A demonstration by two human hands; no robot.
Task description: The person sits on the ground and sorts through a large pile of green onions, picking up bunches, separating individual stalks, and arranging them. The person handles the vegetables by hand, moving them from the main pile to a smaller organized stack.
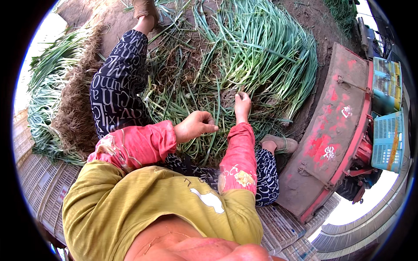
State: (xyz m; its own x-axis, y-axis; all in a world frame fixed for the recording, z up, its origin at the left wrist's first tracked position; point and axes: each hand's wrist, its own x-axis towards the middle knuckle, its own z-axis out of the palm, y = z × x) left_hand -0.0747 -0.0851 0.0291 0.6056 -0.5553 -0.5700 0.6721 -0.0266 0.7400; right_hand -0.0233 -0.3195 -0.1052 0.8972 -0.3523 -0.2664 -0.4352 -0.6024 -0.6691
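My left hand [197,126] hovers over loose green leaves, thumb and fingertips close together; whether a leaf lies between them is not clear. My right hand [243,103] reaches to the root end of a large pile of long green allium plants [261,49], its thumb and forefinger pinched at the roots; what they hold is too small to tell. Below both hands, stripped leaves and debris [186,98] cover the ground. Left of my outstretched leg, a long row of bundled allium plants [49,107] lies with its brown roots [73,114] facing me.
A muddy red metal panel [326,137] of a machine or vehicle stands on the right, with blue plastic crates [387,140] beyond it. Pale plastic crates [49,182] lie at lower left, and more [281,225] at lower right. My shod feet rest at the top and right.
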